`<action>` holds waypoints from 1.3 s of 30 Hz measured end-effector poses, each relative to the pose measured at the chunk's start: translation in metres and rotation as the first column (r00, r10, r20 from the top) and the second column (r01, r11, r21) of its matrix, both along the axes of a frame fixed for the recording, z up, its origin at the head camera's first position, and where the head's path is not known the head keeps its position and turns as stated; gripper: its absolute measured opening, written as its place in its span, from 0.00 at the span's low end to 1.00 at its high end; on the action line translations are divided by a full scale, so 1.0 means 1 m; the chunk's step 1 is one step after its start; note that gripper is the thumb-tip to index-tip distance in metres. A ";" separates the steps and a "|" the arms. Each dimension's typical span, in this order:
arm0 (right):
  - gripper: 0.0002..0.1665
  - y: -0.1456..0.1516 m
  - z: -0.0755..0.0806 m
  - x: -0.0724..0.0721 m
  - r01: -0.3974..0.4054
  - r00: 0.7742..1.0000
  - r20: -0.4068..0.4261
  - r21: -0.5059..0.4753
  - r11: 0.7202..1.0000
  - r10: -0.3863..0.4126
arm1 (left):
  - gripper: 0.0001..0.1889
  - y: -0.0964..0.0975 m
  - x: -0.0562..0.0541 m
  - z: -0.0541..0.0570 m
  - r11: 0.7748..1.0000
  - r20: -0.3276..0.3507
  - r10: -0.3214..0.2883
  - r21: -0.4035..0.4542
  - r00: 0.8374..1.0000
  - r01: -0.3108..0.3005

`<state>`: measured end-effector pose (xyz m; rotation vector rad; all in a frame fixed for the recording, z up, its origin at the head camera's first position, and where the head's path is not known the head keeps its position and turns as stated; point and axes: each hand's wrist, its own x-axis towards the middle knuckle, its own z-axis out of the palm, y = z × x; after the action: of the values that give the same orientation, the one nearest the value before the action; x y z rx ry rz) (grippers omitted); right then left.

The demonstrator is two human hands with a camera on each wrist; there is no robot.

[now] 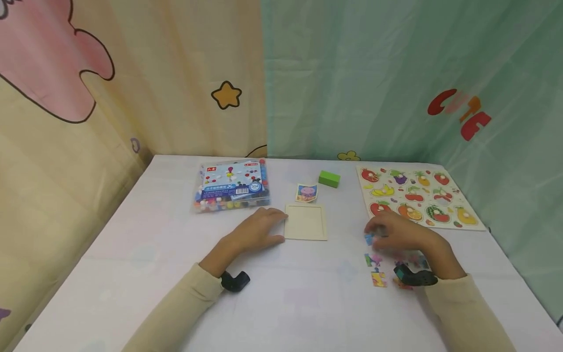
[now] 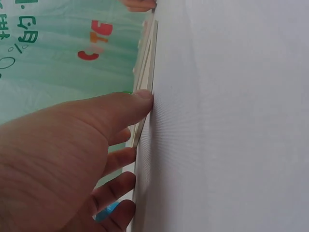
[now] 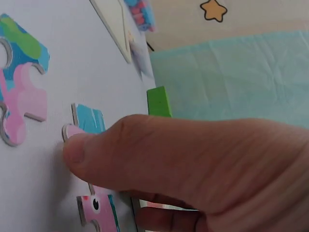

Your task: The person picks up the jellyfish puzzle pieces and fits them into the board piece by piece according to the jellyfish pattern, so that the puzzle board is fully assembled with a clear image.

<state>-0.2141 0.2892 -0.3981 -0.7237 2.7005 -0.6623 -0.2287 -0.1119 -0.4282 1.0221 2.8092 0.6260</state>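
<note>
A square cream puzzle frame [image 1: 305, 222] lies flat at mid-table. My left hand [image 1: 259, 229] touches its left side, the thumb at the near corner and loosely bent fingers along the edge; the left wrist view shows the thumb [image 2: 143, 96] against the rim. To the right, my right hand [image 1: 398, 232] pinches a blue and pink jigsaw piece [image 3: 90, 117], its thumb [image 3: 79, 152] over the pink part. The index fingertip is hidden in the right wrist view. Below that hand lie several loose jigsaw pieces [image 1: 378, 279], some partly covered by the wrist.
Behind the frame are a small picture card [image 1: 306, 192] and a green block [image 1: 329, 179]. A clear box of colourful parts [image 1: 230, 185] stands at the back left. A fruit puzzle board [image 1: 418, 195] lies at the back right, just beyond my right hand. Curtains hang behind.
</note>
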 end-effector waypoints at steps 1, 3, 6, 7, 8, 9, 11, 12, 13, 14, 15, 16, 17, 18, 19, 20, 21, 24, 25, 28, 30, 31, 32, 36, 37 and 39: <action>0.15 0.002 0.000 0.000 -0.002 1.000 0.000 0.015 1.000 0.002 | 0.30 0.000 -0.001 -0.001 1.000 -0.010 -0.012 0.009 1.000 0.012; 0.15 0.005 0.001 -0.001 -0.005 1.000 0.003 0.036 0.999 0.005 | 0.28 -0.001 -0.002 -0.003 0.999 -0.035 -0.028 0.014 0.999 0.029; 0.14 0.007 0.000 -0.003 -0.003 1.000 0.001 0.040 0.999 0.003 | 0.26 -0.001 -0.002 -0.005 0.999 -0.064 -0.036 0.014 0.997 0.037; 0.14 0.007 -0.001 -0.003 -0.003 1.000 0.001 0.035 0.999 0.003 | 0.26 -0.001 -0.002 -0.005 0.999 -0.069 -0.035 0.019 0.997 0.037; 0.14 0.008 -0.001 -0.004 -0.007 1.000 -0.001 0.026 1.000 0.007 | 0.26 -0.001 -0.002 -0.005 0.999 -0.074 -0.034 0.024 0.997 0.036; 0.13 0.007 -0.002 -0.005 -0.006 1.000 -0.003 0.020 1.000 0.006 | 0.26 -0.001 -0.002 -0.006 0.999 -0.080 -0.034 0.026 0.996 0.036; 0.13 0.008 -0.002 -0.005 -0.002 1.000 -0.013 0.011 1.000 0.002 | 0.26 0.000 -0.002 -0.005 0.999 -0.087 -0.033 0.037 0.996 0.037; 0.13 0.008 -0.002 -0.005 0.000 1.000 -0.015 0.007 1.000 0.000 | 0.26 0.000 -0.002 -0.005 0.999 -0.090 -0.032 0.038 0.995 0.035; 0.13 0.007 -0.003 -0.005 0.002 1.000 -0.016 0.004 1.000 -0.002 | 0.26 0.000 -0.001 -0.005 0.999 -0.088 -0.028 0.035 0.996 0.031; 0.13 0.007 -0.003 -0.005 0.002 1.000 -0.019 -0.001 1.000 -0.002 | 0.26 0.000 -0.001 -0.005 0.999 -0.088 -0.027 0.035 0.996 0.030; 0.13 0.006 -0.004 -0.005 0.005 1.000 -0.018 -0.001 1.000 -0.005 | 0.26 0.000 -0.001 -0.006 0.999 -0.084 -0.025 0.033 0.996 0.028; 0.12 0.006 -0.004 -0.005 0.007 1.000 -0.016 -0.003 1.000 -0.007 | 0.25 -0.001 -0.001 -0.006 0.999 -0.080 -0.026 0.037 0.996 0.029; 0.12 0.005 -0.005 -0.004 0.011 1.000 -0.014 -0.005 1.000 -0.011 | 0.25 -0.001 -0.001 -0.007 0.999 -0.078 -0.026 0.039 0.997 0.029; 0.12 0.005 -0.006 -0.004 0.015 1.000 -0.010 -0.005 1.000 -0.015 | 0.25 -0.001 -0.001 -0.007 0.999 -0.072 -0.026 0.041 0.997 0.029; 0.12 0.004 -0.006 -0.004 0.023 1.000 -0.007 -0.005 1.000 -0.023 | 0.25 -0.001 -0.001 -0.007 0.998 -0.069 -0.029 0.048 0.997 0.033; 0.12 0.004 -0.006 -0.003 0.028 1.000 -0.004 -0.004 1.000 -0.028 | 0.25 -0.002 -0.001 -0.008 0.998 -0.068 -0.032 0.056 0.997 0.036; 0.12 0.004 -0.006 -0.003 0.033 0.999 -0.002 -0.001 0.999 -0.033 | 0.24 -0.002 -0.002 -0.008 0.997 -0.064 -0.033 0.061 0.997 0.037; 0.13 0.004 -0.006 -0.002 0.036 0.999 0.002 -0.001 0.999 -0.036 | 0.25 -0.003 -0.003 -0.008 0.996 -0.059 -0.031 0.079 0.998 0.035; 0.13 0.004 -0.005 -0.002 0.040 0.999 0.006 -0.002 0.999 -0.040 | 0.25 -0.003 -0.003 -0.008 0.996 -0.059 -0.031 0.087 0.998 0.036; 0.13 0.005 -0.005 -0.003 0.037 0.999 0.013 -0.008 0.999 -0.037 | 0.26 -0.003 -0.004 -0.008 0.994 -0.061 -0.027 0.103 0.998 0.033; 0.13 0.005 -0.005 -0.003 0.031 0.999 0.014 -0.016 0.999 -0.031 | 0.26 -0.003 -0.005 -0.009 0.994 -0.064 -0.026 0.106 0.998 0.033; 0.14 0.006 -0.005 -0.004 0.033 0.999 0.013 -0.018 0.999 -0.033 | 0.26 -0.003 -0.005 -0.009 0.994 -0.065 -0.024 0.105 0.998 0.031; 0.14 0.006 -0.005 -0.004 0.029 1.000 0.010 -0.023 0.999 -0.029 | 0.26 -0.003 -0.005 -0.009 0.994 -0.063 -0.021 0.102 0.998 0.027; 0.14 0.007 -0.007 -0.005 0.017 1.000 0.005 -0.048 0.999 -0.017 | 0.26 -0.002 -0.007 -0.011 0.995 -0.058 -0.013 0.098 0.998 0.018; 0.14 0.007 -0.008 -0.004 0.024 1.000 0.009 -0.050 0.998 -0.023 | 0.26 -0.002 -0.007 -0.012 0.995 -0.056 -0.011 0.098 0.998 0.016; 0.14 0.007 -0.010 -0.004 0.022 1.000 0.002 -0.059 0.998 -0.022 | 0.26 -0.002 -0.006 -0.014 0.995 -0.049 -0.007 0.098 0.999 0.012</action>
<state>-0.2182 0.2964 -0.4077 -0.7079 2.7022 -0.7499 -0.2351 -0.1142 -0.4419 1.0807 2.8390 0.7553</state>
